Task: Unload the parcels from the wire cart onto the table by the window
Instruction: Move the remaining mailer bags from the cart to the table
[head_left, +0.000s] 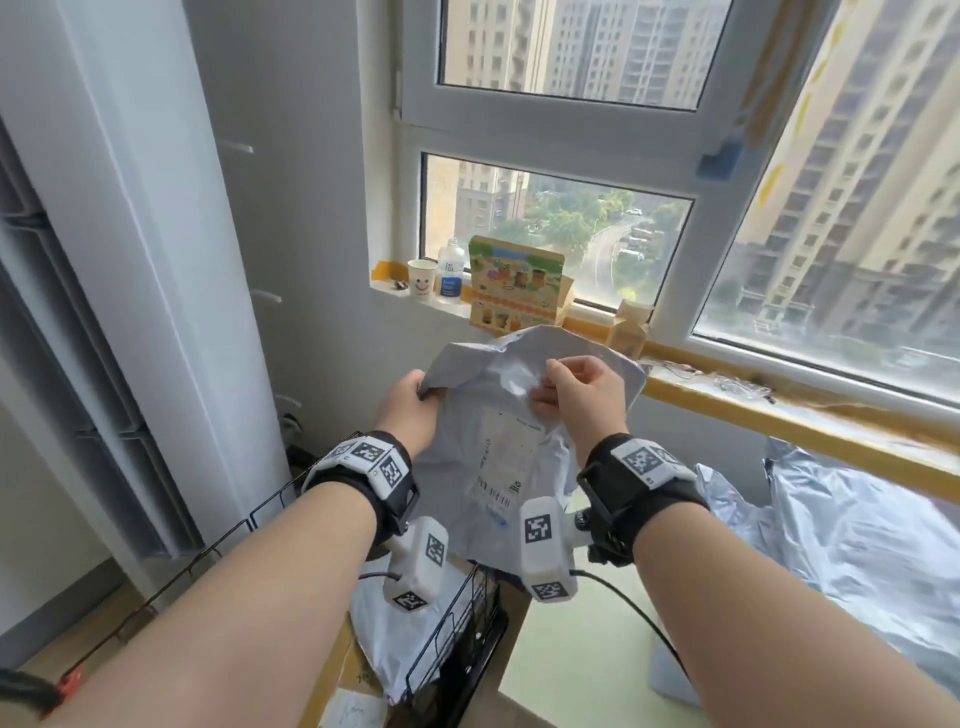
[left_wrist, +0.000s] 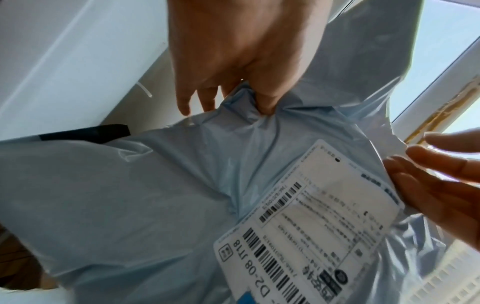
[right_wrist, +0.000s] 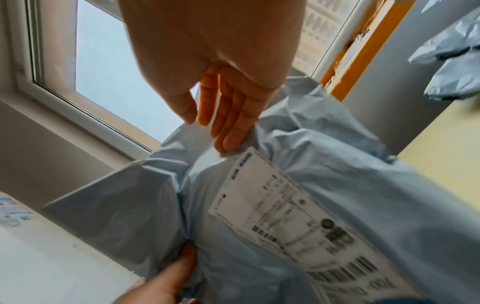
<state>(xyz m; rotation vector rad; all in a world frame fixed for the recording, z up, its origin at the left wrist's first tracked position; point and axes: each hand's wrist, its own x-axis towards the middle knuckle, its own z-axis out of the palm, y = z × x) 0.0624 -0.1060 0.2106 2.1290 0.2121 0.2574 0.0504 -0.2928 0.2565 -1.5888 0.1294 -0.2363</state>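
Nearest me, below the mailer, stands the wire cart, with another pale bag inside it and cardboard just left of that. Above the cart I hold the grey-blue mailer up in the air, label facing me. My left hand has a closed grip, bunching the mailer's upper left edge. My right hand pinches its top right (in the right wrist view the fingers look nearly straight). Right of the mailer, the desk carries silvery parcels. Beyond the mailer, the windowsill has a paper cup, a bottle and a colourful box.
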